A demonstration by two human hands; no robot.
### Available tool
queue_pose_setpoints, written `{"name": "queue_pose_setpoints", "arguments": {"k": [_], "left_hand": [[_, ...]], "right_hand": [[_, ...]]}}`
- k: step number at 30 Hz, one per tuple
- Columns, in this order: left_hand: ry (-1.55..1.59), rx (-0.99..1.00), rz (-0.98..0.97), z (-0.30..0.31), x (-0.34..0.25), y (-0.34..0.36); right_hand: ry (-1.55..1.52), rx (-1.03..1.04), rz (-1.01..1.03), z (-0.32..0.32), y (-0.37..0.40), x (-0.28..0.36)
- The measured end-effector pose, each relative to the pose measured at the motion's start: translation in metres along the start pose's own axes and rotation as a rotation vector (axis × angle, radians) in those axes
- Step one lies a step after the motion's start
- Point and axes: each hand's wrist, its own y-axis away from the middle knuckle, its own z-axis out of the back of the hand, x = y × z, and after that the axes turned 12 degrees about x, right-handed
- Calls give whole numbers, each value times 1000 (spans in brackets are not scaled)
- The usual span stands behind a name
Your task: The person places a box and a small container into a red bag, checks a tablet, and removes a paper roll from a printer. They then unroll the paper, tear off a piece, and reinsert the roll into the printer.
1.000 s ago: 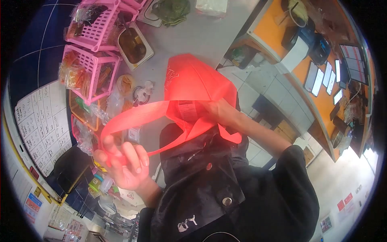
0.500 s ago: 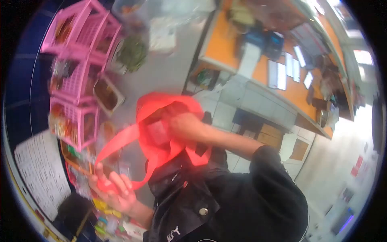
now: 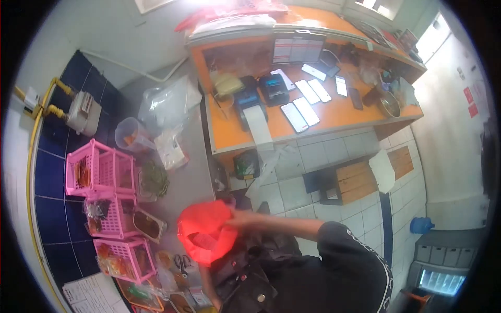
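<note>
A red cloth bag (image 3: 201, 221) is held up over the edge of the grey counter, its opening facing up toward me and showing folds inside. My right hand (image 3: 241, 220) closes on the bag's right rim. My left forearm (image 3: 209, 289) rises beneath the bag, and the bag hides my left hand and its fingers. Beside the bag on the left lies a metal tray of brown food (image 3: 147, 225). A pair of scissors (image 3: 182, 264) lies just below it on the counter.
Pink baskets (image 3: 117, 216) with packets line the left wall, near green leaves (image 3: 154, 180) and a plastic jug (image 3: 133, 134). On the orange desk (image 3: 229, 136) are several phones (image 3: 307, 111), printers (image 3: 274, 88) and a screen (image 3: 298, 49). A wooden stool (image 3: 355, 180) stands on the floor.
The view has swung up, showing more desk and wall. My right hand has come out of the bag to its rim. My left hand, earlier spread at the strap, is now behind the bag.
</note>
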Motion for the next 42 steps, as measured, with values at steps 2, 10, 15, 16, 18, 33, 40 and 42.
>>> {"name": "queue_pose_setpoints", "arguments": {"k": [2, 10, 15, 16, 18, 33, 40, 42], "left_hand": [[35, 66, 0, 0, 18, -4], [137, 140, -96, 6, 39, -26], [251, -83, 66, 70, 45, -49], [267, -173, 56, 77, 42, -37], [311, -348, 27, 86, 36, -19], [273, -380, 330, 12, 131, 61], [311, -655, 191, -59, 152, 12], [439, -542, 203, -71, 150, 10]], "right_hand": [[-26, 52, 86, -38, 13, 11], [291, -8, 36, -73, -16, 38], [-97, 115, 162, -83, -53, 0], [-219, 198, 179, -83, -46, 12], [-198, 299, 78, -66, -19, 25], [431, -933, 367, 312, 203, 117], [635, -882, 414, 420, 217, 227], [834, -805, 237, 443, 213, 253]]}}
